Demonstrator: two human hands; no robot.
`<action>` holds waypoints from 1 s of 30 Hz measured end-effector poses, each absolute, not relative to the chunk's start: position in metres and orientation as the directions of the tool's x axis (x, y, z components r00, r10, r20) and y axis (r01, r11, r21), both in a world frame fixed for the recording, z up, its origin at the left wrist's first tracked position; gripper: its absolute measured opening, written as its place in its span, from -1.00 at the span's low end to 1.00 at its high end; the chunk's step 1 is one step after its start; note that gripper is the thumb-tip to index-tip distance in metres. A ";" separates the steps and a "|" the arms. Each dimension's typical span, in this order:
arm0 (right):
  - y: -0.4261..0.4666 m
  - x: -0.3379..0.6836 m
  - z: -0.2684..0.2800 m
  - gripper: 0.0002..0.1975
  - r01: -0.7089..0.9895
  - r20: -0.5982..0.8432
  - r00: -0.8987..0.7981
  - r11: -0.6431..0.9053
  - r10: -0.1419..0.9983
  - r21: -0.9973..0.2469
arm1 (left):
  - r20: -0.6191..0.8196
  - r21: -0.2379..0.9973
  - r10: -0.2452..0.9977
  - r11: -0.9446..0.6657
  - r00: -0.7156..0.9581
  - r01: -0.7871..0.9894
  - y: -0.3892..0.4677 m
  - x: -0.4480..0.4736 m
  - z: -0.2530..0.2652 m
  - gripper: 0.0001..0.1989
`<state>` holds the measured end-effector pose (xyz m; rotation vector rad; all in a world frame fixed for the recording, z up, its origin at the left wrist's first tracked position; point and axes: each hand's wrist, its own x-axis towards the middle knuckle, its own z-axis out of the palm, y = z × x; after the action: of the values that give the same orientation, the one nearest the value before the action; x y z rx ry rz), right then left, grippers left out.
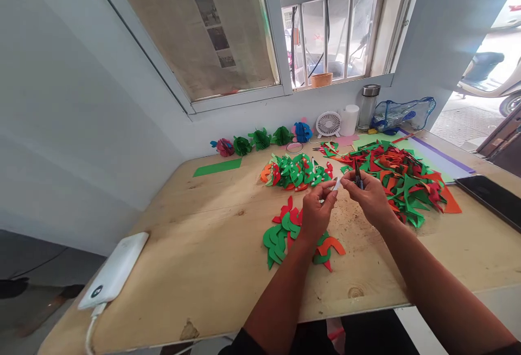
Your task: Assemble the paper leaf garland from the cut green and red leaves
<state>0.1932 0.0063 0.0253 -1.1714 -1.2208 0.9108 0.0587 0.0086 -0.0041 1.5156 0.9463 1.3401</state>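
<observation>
My left hand (319,208) is closed, pinching a small white piece (337,184) that looks like paper or tape. My right hand (369,196) is closed round small dark scissors (358,175), blades pointing up and away. Its thumb and forefinger meet at the right end of the white piece. Below my left hand lie loose green, red and orange curved cut-outs (280,238), partly hidden by my forearm. Beyond it is a heap of green and red cut pieces (299,170) with small white bits on them. A larger pile of scraps (401,176) lies right of my right hand.
Along the wall stand several folded-paper figures (260,138), a white fan (328,124), a white cylinder (349,120), a bottle (368,108) and a clear pouch (402,113). A green strip (217,168), a power bank (116,268) and a black phone (490,197) lie on the wooden table (195,246).
</observation>
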 end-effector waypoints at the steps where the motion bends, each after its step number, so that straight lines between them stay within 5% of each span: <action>1: 0.006 0.193 0.025 -0.74 0.077 0.221 0.157 0.211 0.963 -0.974 | 0.316 0.948 0.939 -0.316 0.134 -0.021 0.009 0.059 -0.004 -0.70; 15: 0.010 0.195 0.024 -0.62 0.084 0.254 0.232 0.241 0.939 -0.967 | 0.253 0.955 0.966 -0.241 0.050 -0.173 0.014 0.059 -0.004 -0.74; 24: 0.007 0.192 0.029 -0.51 0.037 0.054 -0.112 0.059 0.992 -0.998 | 0.245 0.953 0.969 -0.237 0.021 -0.191 0.018 0.048 -0.001 -0.69; 30: 0.008 0.191 0.024 -0.48 0.116 0.008 -0.167 0.027 0.986 -0.993 | 0.276 0.952 0.961 -0.271 0.022 -0.142 0.018 0.046 -0.001 -0.67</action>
<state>0.1909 0.0078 0.0240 -1.1993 -1.4296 1.2603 0.0463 0.0178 -0.0014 1.3205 0.9308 1.4396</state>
